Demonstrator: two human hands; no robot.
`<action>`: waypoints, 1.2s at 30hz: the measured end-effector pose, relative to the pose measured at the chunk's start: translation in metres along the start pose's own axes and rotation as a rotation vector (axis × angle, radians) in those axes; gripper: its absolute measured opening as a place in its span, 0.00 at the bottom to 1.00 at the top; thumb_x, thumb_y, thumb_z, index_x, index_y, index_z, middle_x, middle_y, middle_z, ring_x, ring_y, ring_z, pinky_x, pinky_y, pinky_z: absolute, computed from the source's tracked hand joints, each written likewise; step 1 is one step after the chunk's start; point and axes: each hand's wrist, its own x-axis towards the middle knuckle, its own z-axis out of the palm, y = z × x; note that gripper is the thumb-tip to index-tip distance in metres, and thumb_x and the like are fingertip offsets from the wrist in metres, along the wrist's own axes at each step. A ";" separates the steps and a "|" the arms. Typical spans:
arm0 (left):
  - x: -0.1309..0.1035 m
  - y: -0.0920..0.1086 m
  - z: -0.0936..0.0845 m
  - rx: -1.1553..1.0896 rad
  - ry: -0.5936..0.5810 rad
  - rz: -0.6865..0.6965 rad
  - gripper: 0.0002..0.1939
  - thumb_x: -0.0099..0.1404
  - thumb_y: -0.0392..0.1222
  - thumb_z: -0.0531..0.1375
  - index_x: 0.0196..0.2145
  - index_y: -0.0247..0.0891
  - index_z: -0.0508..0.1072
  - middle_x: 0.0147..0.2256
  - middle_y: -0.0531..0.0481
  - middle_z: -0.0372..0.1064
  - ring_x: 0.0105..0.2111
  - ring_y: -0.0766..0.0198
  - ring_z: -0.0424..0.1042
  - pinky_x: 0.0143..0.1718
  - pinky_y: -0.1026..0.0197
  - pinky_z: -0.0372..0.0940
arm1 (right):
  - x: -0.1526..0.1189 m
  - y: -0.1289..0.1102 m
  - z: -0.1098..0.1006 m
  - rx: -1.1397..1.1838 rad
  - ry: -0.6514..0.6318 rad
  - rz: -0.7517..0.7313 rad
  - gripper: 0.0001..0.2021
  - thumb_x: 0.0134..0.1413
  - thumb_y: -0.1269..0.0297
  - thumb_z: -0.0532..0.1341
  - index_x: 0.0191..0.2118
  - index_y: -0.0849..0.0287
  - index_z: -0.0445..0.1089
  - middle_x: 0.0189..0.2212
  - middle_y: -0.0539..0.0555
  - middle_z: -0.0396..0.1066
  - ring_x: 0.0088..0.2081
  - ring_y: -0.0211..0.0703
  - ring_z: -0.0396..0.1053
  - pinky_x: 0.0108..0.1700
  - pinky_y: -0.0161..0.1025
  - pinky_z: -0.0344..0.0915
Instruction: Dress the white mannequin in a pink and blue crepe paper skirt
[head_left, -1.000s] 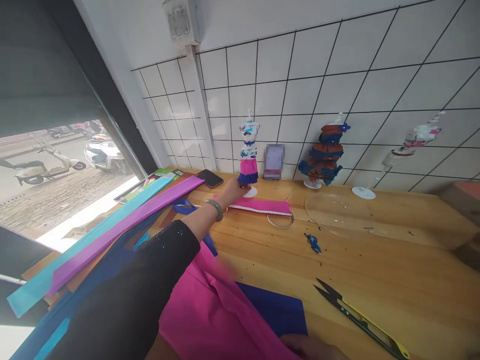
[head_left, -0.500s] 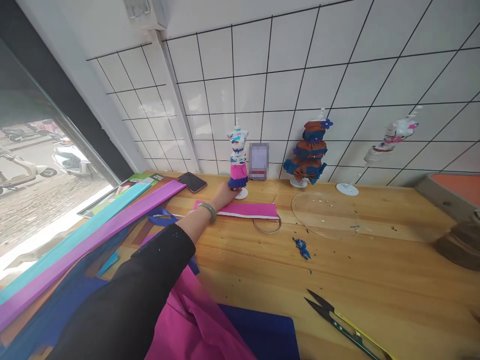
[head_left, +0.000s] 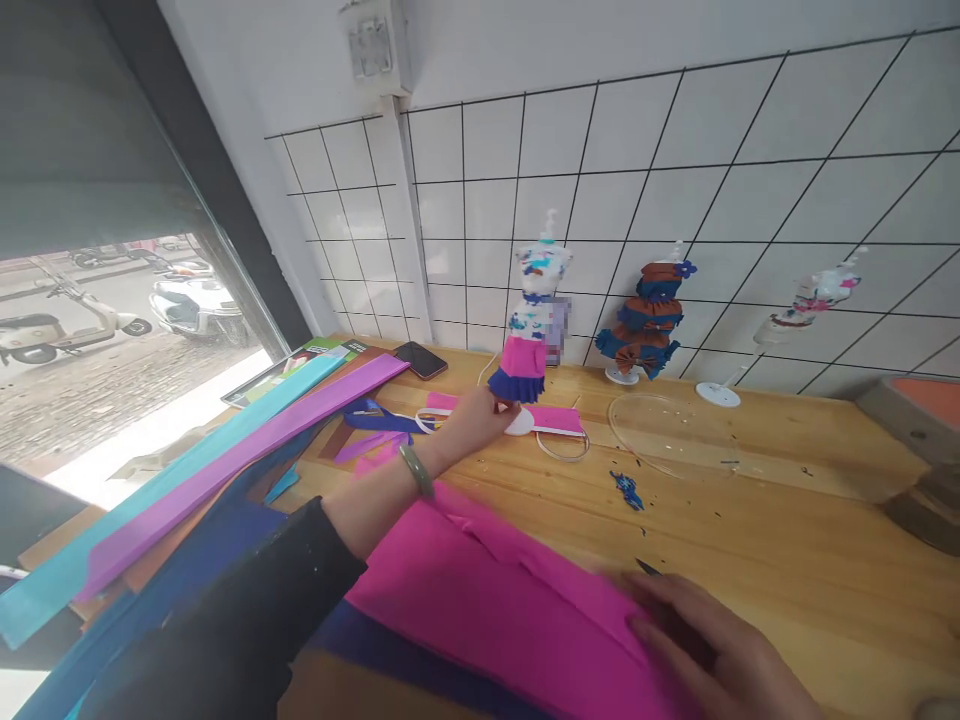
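My left hand [head_left: 480,420] is closed around the lower stand of a small dress form [head_left: 529,320], which tilts slightly over the table. The form wears a white top with blue paint-like marks and a pink skirt with a dark blue pleated hem. Its white round base [head_left: 520,422] shows below my fingers. Bright pink cloth [head_left: 510,610] spreads under my left forearm. At the cloth's right edge, my right hand [head_left: 712,640] pinches the fabric between thumb and fingers. A dark scissor tip [head_left: 646,567] pokes out beside that hand; the rest is hidden.
Behind stand a form in brown and blue ruffles [head_left: 645,320] and a tilted white form [head_left: 810,300]. A clear round plate [head_left: 667,435], blue scraps [head_left: 627,490] and a pink strip [head_left: 562,420] lie on the table. Cloth strips [head_left: 247,460] and a dark phone [head_left: 421,360] are left.
My left hand has lifted the dress form and brought it nearer. My right hand has come into view at the pink cloth, which now spreads farther right, covering most of the scissors. The view has shifted left.
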 end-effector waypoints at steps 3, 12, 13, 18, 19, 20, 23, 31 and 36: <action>-0.026 0.019 0.000 0.034 -0.024 0.038 0.10 0.59 0.41 0.53 0.30 0.35 0.71 0.25 0.49 0.66 0.24 0.65 0.63 0.27 0.63 0.55 | 0.003 -0.012 0.002 0.039 0.196 -0.030 0.20 0.47 0.49 0.59 0.43 0.56 0.73 0.49 0.58 0.70 0.50 0.53 0.67 0.55 0.47 0.62; -0.080 0.053 0.019 0.173 -0.109 0.222 0.12 0.60 0.37 0.51 0.36 0.35 0.73 0.30 0.44 0.70 0.30 0.58 0.69 0.31 0.59 0.58 | 0.046 -0.076 -0.012 0.429 0.469 -0.095 0.38 0.38 0.50 0.66 0.57 0.52 0.55 0.50 0.58 0.65 0.52 0.52 0.65 0.53 0.50 0.63; -0.082 0.054 0.019 0.188 -0.128 0.238 0.12 0.61 0.38 0.51 0.36 0.36 0.73 0.30 0.44 0.70 0.29 0.58 0.69 0.30 0.59 0.58 | 0.051 -0.084 -0.012 0.448 0.472 -0.117 0.36 0.38 0.50 0.67 0.55 0.52 0.56 0.49 0.57 0.66 0.51 0.52 0.65 0.52 0.50 0.64; -0.084 0.056 0.016 0.240 -0.165 0.266 0.11 0.61 0.39 0.51 0.33 0.36 0.73 0.30 0.45 0.71 0.28 0.59 0.69 0.30 0.60 0.57 | 0.066 -0.112 -0.005 0.434 0.508 -0.161 0.19 0.40 0.52 0.66 0.39 0.52 0.65 0.38 0.54 0.70 0.43 0.50 0.69 0.43 0.46 0.69; -0.084 0.055 0.017 0.243 -0.160 0.272 0.11 0.61 0.39 0.51 0.33 0.36 0.73 0.30 0.45 0.71 0.28 0.60 0.69 0.29 0.60 0.56 | 0.068 -0.115 -0.003 0.441 0.521 -0.165 0.19 0.40 0.53 0.67 0.39 0.51 0.65 0.38 0.54 0.70 0.43 0.50 0.69 0.43 0.46 0.69; -0.083 0.054 0.017 0.241 -0.151 0.280 0.11 0.61 0.39 0.51 0.33 0.37 0.73 0.30 0.46 0.71 0.28 0.60 0.69 0.29 0.61 0.56 | 0.069 -0.118 -0.002 0.454 0.530 -0.166 0.18 0.40 0.53 0.67 0.39 0.51 0.65 0.39 0.54 0.71 0.43 0.51 0.69 0.43 0.46 0.69; -0.083 0.052 0.020 0.233 -0.122 0.304 0.11 0.61 0.37 0.50 0.35 0.37 0.72 0.30 0.46 0.71 0.29 0.60 0.69 0.28 0.61 0.55 | 0.073 -0.122 -0.002 0.469 0.560 -0.142 0.18 0.39 0.54 0.67 0.38 0.52 0.66 0.39 0.54 0.72 0.42 0.51 0.70 0.43 0.46 0.69; -0.081 0.059 0.013 0.186 -0.123 0.352 0.09 0.62 0.40 0.52 0.31 0.37 0.72 0.31 0.47 0.71 0.31 0.60 0.69 0.30 0.61 0.57 | 0.075 -0.110 -0.013 0.547 0.518 -0.195 0.25 0.40 0.58 0.68 0.47 0.53 0.65 0.41 0.53 0.72 0.44 0.48 0.69 0.45 0.46 0.69; -0.080 0.061 -0.005 -0.060 -0.233 0.318 0.10 0.58 0.37 0.53 0.36 0.37 0.71 0.34 0.48 0.71 0.35 0.61 0.69 0.35 0.62 0.60 | 0.068 -0.106 -0.030 0.741 0.374 -0.223 0.24 0.36 0.63 0.70 0.44 0.49 0.68 0.34 0.50 0.73 0.37 0.48 0.71 0.37 0.43 0.71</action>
